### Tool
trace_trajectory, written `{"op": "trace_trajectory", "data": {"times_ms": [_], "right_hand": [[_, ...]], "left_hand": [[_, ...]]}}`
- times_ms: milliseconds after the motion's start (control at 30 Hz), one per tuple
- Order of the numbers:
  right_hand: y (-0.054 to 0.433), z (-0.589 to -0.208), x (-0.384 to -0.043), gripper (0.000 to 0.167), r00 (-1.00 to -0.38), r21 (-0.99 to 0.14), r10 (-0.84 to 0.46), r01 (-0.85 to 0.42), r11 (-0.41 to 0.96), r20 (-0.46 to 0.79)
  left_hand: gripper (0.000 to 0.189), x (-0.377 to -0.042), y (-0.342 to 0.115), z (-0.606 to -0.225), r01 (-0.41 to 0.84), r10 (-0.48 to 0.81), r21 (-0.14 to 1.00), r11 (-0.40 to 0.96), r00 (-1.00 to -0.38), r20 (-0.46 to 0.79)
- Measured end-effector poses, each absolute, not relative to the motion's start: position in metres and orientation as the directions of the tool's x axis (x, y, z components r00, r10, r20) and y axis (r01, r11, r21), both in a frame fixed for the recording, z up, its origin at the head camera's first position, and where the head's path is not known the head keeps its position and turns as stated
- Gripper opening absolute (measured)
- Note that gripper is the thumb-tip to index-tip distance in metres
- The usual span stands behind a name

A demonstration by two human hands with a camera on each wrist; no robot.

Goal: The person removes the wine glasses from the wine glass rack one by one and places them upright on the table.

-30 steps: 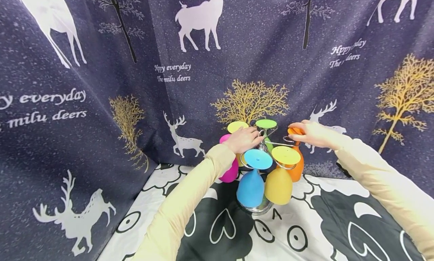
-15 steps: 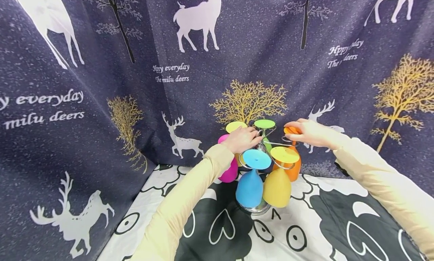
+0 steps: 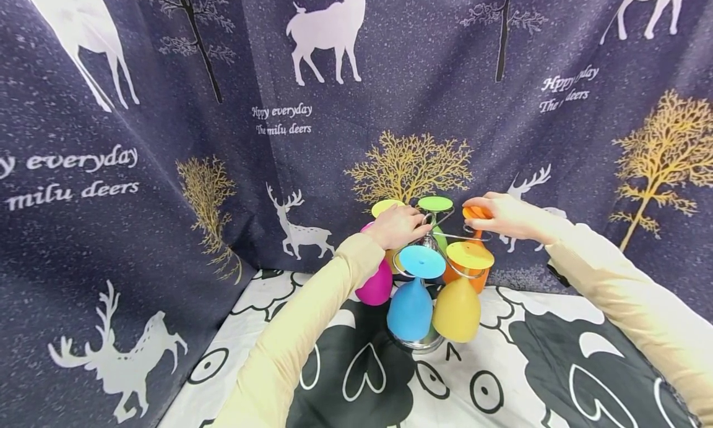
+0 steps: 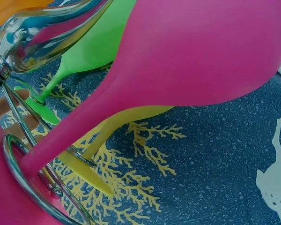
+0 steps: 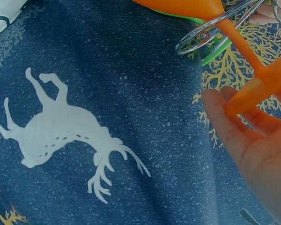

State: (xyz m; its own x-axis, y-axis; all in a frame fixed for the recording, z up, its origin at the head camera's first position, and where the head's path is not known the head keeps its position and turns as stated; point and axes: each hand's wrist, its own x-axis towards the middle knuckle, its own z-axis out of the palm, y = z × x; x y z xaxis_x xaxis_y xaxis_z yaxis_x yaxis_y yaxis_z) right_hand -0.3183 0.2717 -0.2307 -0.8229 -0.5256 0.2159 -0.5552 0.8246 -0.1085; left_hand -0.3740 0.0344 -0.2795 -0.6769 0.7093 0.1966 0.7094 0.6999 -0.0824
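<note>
In the head view, several upside-down coloured goblets hang around a silver wire goblet rack [image 3: 430, 241]. My left hand [image 3: 397, 228] holds the rack's top, its fingertips at the central loop; in the left wrist view those fingers [image 4: 11, 108] show behind the wires. My right hand [image 3: 509, 216] grips the round foot of the orange goblet [image 3: 480, 284], which is bowl down at the rack's right rear. In the right wrist view, the orange foot [image 5: 255, 91] lies between thumb and fingers, and the stem passes by a wire loop [image 5: 203, 35].
A blue goblet [image 3: 410, 310] and a yellow goblet [image 3: 458, 310] hang at the front, a magenta goblet [image 3: 375, 284] at left. A green foot [image 3: 435, 203] and another yellow foot [image 3: 385, 207] show behind. The rack stands on a patterned cloth [image 3: 501, 354] before a deer-print curtain [image 3: 312, 168].
My right hand has moved left with the orange goblet, bringing its stem in toward the rack's right loop. The left hand stays at the rack's top. The magenta goblet's bowl sits slightly lower.
</note>
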Motion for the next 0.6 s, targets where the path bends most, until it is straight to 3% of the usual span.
{"op": "trace_trajectory", "data": {"times_ms": [600], "right_hand": [[0.26,-0.228,-0.321,0.043,-0.803,-0.109,-0.548,-0.582,0.806,0.233]], "left_hand": [[0.05,-0.375,0.035,-0.282,0.698,0.699,-0.083,0.711,-0.688,0.195]]}}
